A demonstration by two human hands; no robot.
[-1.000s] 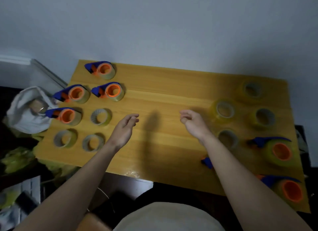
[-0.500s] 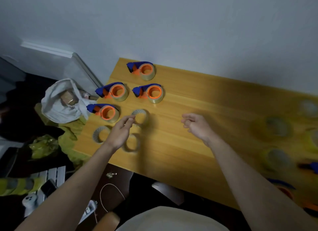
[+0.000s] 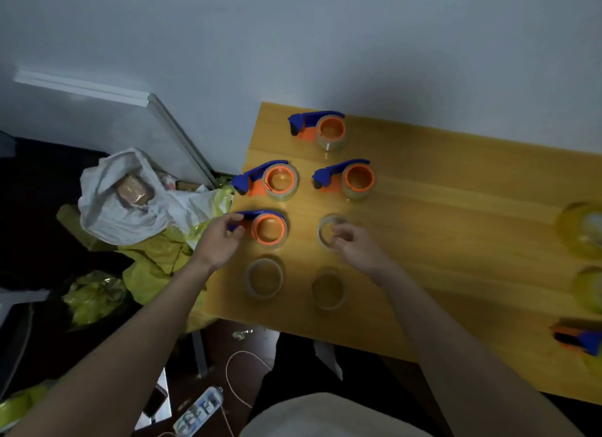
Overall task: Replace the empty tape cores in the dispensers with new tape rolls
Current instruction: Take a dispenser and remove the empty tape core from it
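Orange drums and blue handles mark four tape dispensers set out on the left part of our wooden table (image 3: 456,241), which fills the middle and right of the frame. One dispenser (image 3: 321,128) stands at the top by the wall, two more sit side by side below it, the left one (image 3: 270,182) and the right one (image 3: 350,180), and the fourth, the nearest dispenser (image 3: 264,229), lies left of centre. Our left hand (image 3: 221,237) reaches to that nearest dispenser, with thumb and fingers curled round its blue handle end. Just to the right, our right hand (image 3: 353,244) hovers over an empty tape core (image 3: 327,229), fingers bent and loosely gathered at its rim; motion blur keeps us from telling whether they truly pinch it. Two further cores lie below, one (image 3: 264,278) under our left hand and one (image 3: 327,288) beside our right wrist. At the right edge of the frame we see two yellowish new tape rolls, an upper roll (image 3: 583,229) and a lower roll (image 3: 589,288), and a blurred dispenser (image 3: 578,337) lower down. Off the table, in the left of the frame, a white bag (image 3: 120,198) sits on yellow plastic wrapping (image 3: 156,257).
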